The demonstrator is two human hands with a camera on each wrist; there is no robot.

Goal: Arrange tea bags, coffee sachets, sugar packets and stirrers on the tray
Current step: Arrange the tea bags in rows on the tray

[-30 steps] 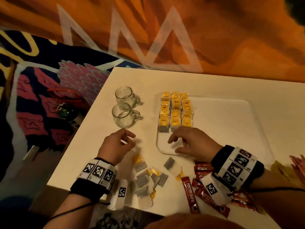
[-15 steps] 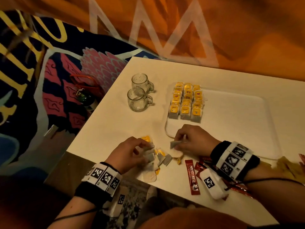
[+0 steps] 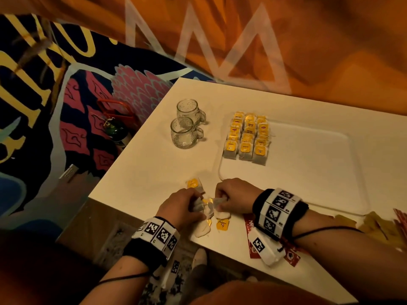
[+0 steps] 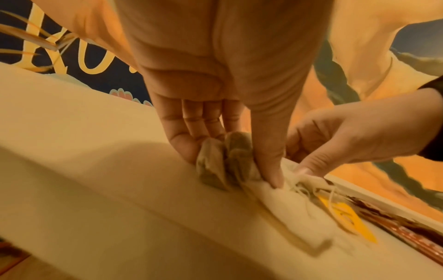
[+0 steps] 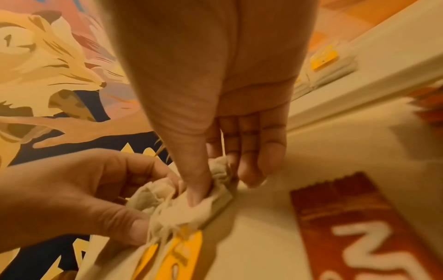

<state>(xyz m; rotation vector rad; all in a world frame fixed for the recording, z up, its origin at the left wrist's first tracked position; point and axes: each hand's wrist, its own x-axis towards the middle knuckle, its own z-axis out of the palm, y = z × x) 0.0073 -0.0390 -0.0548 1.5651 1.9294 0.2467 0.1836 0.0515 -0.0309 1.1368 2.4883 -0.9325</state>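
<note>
Both hands work at the near edge of the white table (image 3: 154, 150), close to its near-left corner. Left hand (image 3: 184, 208): fingers and thumb pinch a bunch of loose tea bags (image 4: 223, 161) against the tabletop. Right hand (image 3: 236, 197): thumb and fingers pinch another crumpled tea bag (image 5: 220, 170) just beside the left hand; the two hands nearly touch. More loose tea bags with yellow tags (image 3: 222, 224) lie under and around the hands, their strings tangled; which string belongs to which bag cannot be told.

White tray (image 3: 330, 194) sits on the table, its near-left corner just beyond the right hand. Along the tray's left edge, three rows of tea bags with yellow tags (image 3: 246, 137), overlapping, run from far to near.

Red coffee sachets (image 3: 251, 230) lie at the table's near edge, partly under the right wrist. Two glass mugs (image 3: 186, 126) stand left of the tray, one just behind the other.
</note>
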